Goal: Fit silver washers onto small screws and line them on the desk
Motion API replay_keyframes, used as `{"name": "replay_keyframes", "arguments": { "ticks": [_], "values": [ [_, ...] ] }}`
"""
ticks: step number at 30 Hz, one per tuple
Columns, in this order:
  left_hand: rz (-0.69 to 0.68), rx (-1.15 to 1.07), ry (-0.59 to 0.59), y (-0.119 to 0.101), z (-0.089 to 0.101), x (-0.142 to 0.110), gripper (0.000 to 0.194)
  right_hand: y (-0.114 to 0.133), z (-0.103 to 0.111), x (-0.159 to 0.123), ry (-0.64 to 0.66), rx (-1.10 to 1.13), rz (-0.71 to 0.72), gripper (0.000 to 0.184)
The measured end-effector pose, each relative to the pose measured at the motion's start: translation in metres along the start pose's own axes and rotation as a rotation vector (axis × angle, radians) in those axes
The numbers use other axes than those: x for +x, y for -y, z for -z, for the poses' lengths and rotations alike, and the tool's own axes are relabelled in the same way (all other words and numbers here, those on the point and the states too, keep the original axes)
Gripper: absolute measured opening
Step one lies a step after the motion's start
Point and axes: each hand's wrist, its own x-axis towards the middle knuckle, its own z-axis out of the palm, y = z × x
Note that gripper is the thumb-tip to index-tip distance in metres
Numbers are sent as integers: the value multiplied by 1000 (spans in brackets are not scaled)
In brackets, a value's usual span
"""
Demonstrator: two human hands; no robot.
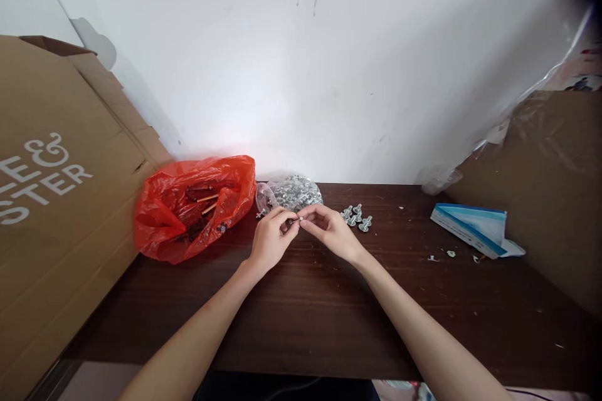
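Note:
My left hand (271,239) and my right hand (333,233) meet over the middle of the table, fingertips almost touching. Thumb and forefinger of the left are closed on a small dark, screw-like piece (294,220). The right pinches a tiny whitish piece (301,218) at its end; the exact kind is too small to tell. Just behind the hands lies a clear plastic bag (298,191) of shiny metal parts, partly hidden by my fingers. Several silvery bolts with broad round heads (364,223) lie loose beside my right hand.
A red plastic bag (157,222) holding dark pieces and light sticks gapes at left, against a large cardboard box (56,250). On the right are a blue-and-white packet (470,232), white scraps (451,254) and another brown box (545,200). A white wall (329,88) rises behind the dark table (315,326).

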Motion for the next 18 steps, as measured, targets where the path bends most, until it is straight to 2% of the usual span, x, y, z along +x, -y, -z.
{"name": "replay_keyframes", "arguments": {
  "ticks": [6, 11, 18],
  "values": [
    [11, 43, 61, 0, -1, -2, 11, 2, -4, 1, -88, 0, 49, 16],
    [18, 66, 106, -2, 0, -3, 12, 4, -9, -1, -106, 72, 14, 17],
    [8, 42, 89, -3, -1, -3, 11, -1, -11, 0, -152, 96, -2, 23]
  ]
}}
